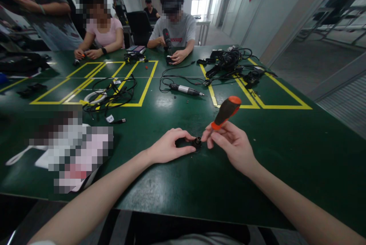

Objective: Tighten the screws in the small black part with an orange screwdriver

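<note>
A big green counter (160,195) runs across the room, with yellow tape (142,98) stuck on it in box shapes. At the far left, a person in a dark grey top (54,12) stands by it. Near that end of the counter lies a flat pink thing (90,153), too blurry to name. Next comes a person in a pink shirt (104,31), and in front of them is a loose tangle of black wires (126,92). In the middle, across the counter, a person in a light grey shirt (183,28) holds a dark tool. A silver and black pen-shaped tool (184,89) lies on this side of them. To the right is a big heap of black wires (233,62), and past that a pale wall (243,16).

Now the hands. The left hand (166,146) is curved, with its thumb and finger pinching a small dark round part (197,142) down on the counter. The right hand (236,149) is closed around the low end of an orange and black screwdriver (225,113), just beside the part. The handle leans up to the right. I can't tell if its tip touches.
</note>
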A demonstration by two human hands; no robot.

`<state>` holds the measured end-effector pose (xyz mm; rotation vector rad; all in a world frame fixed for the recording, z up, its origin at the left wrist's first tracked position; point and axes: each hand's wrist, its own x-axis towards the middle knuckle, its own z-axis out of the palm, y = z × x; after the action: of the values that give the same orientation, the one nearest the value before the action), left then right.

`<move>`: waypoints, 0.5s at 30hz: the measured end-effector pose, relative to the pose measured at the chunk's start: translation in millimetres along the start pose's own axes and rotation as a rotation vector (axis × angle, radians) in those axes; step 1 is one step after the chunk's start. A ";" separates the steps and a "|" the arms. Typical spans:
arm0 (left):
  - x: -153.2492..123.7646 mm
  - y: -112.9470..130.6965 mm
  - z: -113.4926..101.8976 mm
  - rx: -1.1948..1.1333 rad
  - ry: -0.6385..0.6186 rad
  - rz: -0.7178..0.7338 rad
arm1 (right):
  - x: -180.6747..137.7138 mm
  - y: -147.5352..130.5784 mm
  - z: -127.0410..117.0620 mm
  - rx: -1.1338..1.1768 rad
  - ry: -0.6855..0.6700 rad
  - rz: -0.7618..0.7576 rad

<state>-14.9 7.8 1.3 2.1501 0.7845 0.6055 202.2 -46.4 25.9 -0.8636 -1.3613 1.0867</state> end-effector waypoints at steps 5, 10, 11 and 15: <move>0.5 0.5 -0.5 -0.003 -0.004 0.018 | -0.9 -0.1 -0.1 -0.025 -0.004 0.006; 0.6 0.3 -0.9 0.004 -0.014 -0.002 | 0.6 -1.7 -3.2 -0.086 -0.020 0.015; 0.5 0.4 -1.0 0.006 -0.017 -0.007 | 0.7 -1.8 -3.1 -0.086 -0.020 0.021; 0.3 0.9 -1.3 0.007 -0.014 -0.003 | -0.5 -1.2 0.0 -0.049 -0.012 0.016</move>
<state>-15.2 8.3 2.9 2.1566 0.7836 0.5860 202.4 -47.3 26.9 -0.9059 -1.3981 1.0762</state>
